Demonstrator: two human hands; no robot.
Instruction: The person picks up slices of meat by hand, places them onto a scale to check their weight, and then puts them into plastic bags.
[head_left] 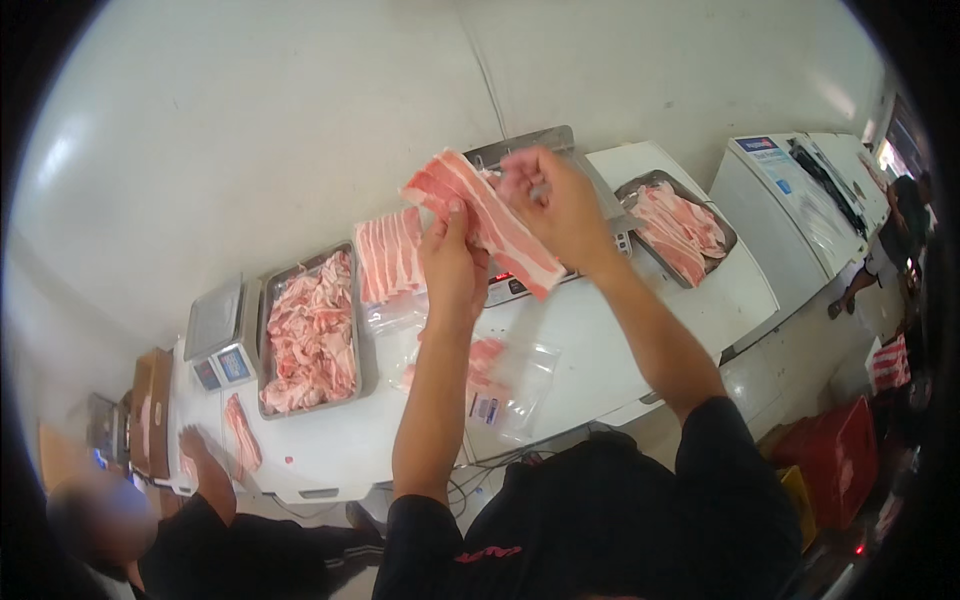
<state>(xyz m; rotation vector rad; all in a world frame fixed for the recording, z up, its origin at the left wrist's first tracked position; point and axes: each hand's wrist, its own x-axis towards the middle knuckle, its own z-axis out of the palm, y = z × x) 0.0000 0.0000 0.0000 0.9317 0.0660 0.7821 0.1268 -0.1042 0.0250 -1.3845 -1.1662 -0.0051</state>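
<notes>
Tray of meat (358,350): left of the hands. Row of slices (388,255): between tray and left hand. Left hand (452,265): closed in a pinch, thumb on top of the held slices (490,220). Held slices: raised over the scale (510,289), between both hands, long axis upper left to lower right; left hand nearer, gripping. Right hand (555,205): beside their upper half, fingers bent, blurred; opening and contact cannot be told.

"What colours has the meat strip (508,232)?"
"Pink, striped lengthwise with creamy white"
"And the rest?"
"White table (585,335), dark red crate (838,462), black shirt (610,520) with a reddish marking (489,553)"
</notes>
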